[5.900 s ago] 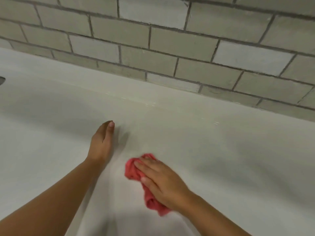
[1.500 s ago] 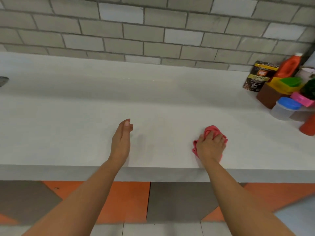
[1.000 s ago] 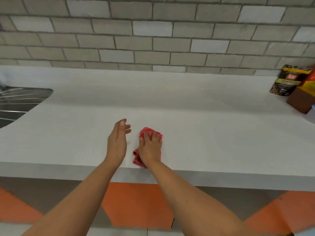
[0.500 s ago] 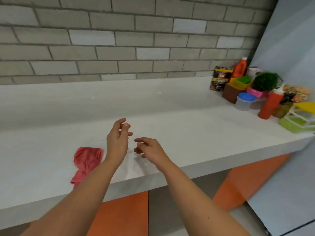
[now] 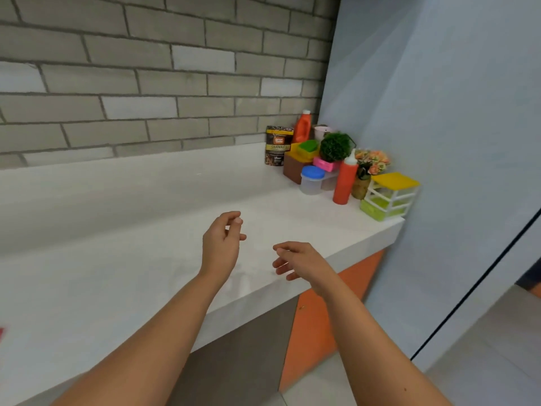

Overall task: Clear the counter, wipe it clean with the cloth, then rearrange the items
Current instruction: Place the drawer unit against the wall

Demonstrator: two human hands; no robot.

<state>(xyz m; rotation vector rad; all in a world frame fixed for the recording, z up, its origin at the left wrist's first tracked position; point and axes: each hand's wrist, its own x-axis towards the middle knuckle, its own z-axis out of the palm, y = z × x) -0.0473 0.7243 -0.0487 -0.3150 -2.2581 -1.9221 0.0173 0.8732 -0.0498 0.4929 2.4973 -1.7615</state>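
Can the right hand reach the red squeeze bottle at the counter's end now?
Probably yes: the right hand is empty, only bare counter lies between, and the red squeeze bottle stands at the group's front.

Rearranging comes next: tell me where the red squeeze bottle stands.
Head view: the red squeeze bottle stands upright at the far right end of the counter, between the blue-lidded tub on its left and the yellow-topped drawer unit on its right.

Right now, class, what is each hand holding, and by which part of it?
Nothing is held. The left hand and the right hand hang over the counter with loosely curled fingers, both empty.
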